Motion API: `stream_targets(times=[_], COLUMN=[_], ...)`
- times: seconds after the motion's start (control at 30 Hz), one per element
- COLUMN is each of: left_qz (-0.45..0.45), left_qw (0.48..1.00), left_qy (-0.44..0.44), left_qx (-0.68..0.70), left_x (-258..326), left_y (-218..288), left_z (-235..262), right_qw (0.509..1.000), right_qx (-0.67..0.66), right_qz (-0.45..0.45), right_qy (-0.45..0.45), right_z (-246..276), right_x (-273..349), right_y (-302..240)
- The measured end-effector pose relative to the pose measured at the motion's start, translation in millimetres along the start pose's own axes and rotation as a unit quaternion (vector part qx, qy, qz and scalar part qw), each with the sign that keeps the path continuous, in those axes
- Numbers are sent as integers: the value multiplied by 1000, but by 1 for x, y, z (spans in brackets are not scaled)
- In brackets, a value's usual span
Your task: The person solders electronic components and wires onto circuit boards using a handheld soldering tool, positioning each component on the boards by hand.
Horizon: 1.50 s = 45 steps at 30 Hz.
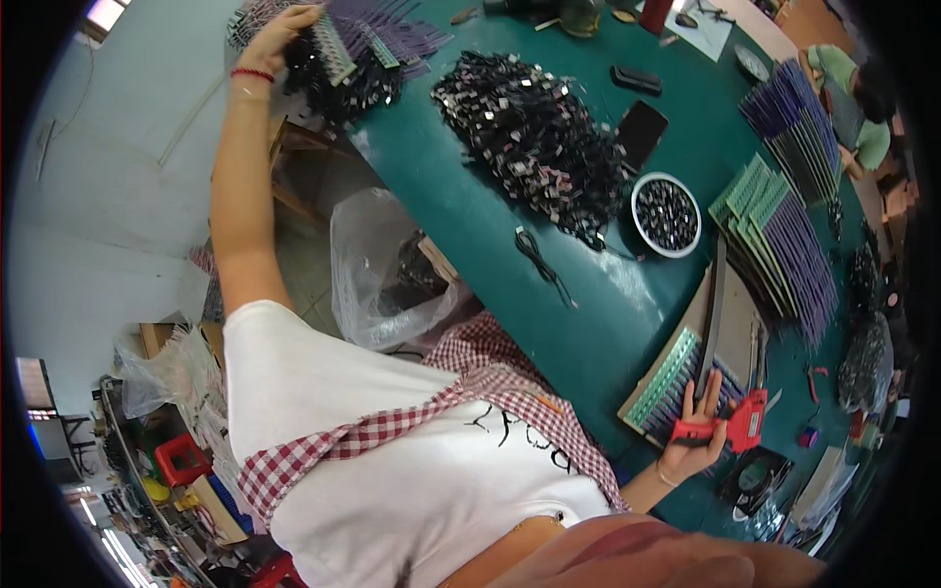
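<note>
My left hand (272,41), with a red cord on its wrist, reaches to the far left end of the green table. Its fingers are curled at the edge of a green circuit board strip (333,51), beside purple wires and a bundle of black cables (343,93). My right hand (698,436) grips a red gun-shaped tool (747,421), which looks like a glue gun. Under and beside this hand lies a board strip (665,377) with purple wires, on a brown backing (735,318). A long dark bar (717,304) crosses the backing.
A large heap of black cables (529,137) fills mid-table, beside a white bowl of small black parts (667,216), a phone (642,135) and a loose cable (539,263). Fanned board strips (774,240) stand right. A plastic bag (368,269) hangs below the edge. Another person (851,103) sits far right.
</note>
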<state>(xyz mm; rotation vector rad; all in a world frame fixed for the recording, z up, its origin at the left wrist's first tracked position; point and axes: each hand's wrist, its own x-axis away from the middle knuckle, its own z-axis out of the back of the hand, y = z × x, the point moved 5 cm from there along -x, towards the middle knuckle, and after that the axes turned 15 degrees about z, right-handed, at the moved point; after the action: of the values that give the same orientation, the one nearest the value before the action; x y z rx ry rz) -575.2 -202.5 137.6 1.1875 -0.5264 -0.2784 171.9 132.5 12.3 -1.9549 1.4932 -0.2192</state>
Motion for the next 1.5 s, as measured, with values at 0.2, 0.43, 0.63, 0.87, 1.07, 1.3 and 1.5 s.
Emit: stream_targets(times=[0.2, 0.43, 0.63, 0.87, 1.07, 1.3, 1.5], left_qz=[-155, 157, 139, 1, 28, 64, -58], left_qw=[920, 762, 788, 724, 702, 704, 706], left_qy=[266, 337, 371, 394, 452, 428, 334], left_qx=[-241, -530, -472, -566, -549, -563, -622], left_x=[-105, -138, -148, -89, -119, -128, -120], left_y=[30, -59, -66, -69, -65, -71, -86], left_z=[95, -20, -26, -72, -94, -104, -87], right_qw=[1000, 998, 998, 998, 996, 997, 996], right_qx=[28, 59, 48, 64, 80, 56, 71], right_qz=[11, 30, 24, 22, 30, 40, 43], right_qy=[6, -5, 10, 3, 18, 22, 29], right_z=[9, 1, 1, 5, 7, 10, 2], right_x=[4, 5, 4, 7, 7, 8, 9], right_y=[-2, -1, -1, -5, -4, 0, 0])
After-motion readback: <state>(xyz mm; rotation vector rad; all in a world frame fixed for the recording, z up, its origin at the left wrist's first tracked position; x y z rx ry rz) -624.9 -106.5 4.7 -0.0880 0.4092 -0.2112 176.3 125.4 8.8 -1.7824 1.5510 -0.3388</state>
